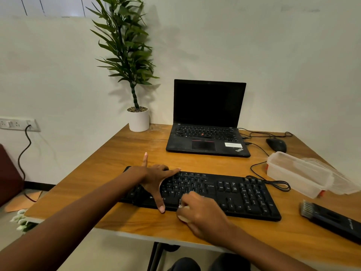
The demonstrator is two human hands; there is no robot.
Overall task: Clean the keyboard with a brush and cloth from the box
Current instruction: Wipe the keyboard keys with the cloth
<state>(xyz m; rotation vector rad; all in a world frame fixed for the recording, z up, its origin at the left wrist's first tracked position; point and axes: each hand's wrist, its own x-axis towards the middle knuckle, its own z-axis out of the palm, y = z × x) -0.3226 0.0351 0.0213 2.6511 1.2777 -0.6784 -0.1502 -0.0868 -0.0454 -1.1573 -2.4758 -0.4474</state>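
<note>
**Two hands on the keyboard, clear box off to the right**

Two containers stand on the wooden table [117,153]. One is a clear plastic box [297,173] with orange clips, to the right of the keyboard [244,194] and close to its coiled cable. What it holds cannot be made out through its walls. A second clear piece [341,182], seemingly its lid, lies against the box's far right side. The other container is a white pot [139,121] at the back left corner, filled to the rim with small pebbles, from which a tall green plant [127,45] rises.

The black keyboard lies across the near middle of the table. The left hand [154,178] is spread flat over its left half, fingers straight and splayed, thumb reaching to the near edge. The right hand [203,214] sits just beside it at the keyboard's near edge, fingers curled round a pale cloth [182,218], of which only small bits show. The two hands are close but not touching.

The brush [336,222], dark-handled with grey bristles pointing toward the keyboard, lies on the table near the right edge, apart from both hands.

Behind the keyboard, an open laptop [207,133] with a dark screen stands near the wall, a black mouse [276,145] to its right.
</note>
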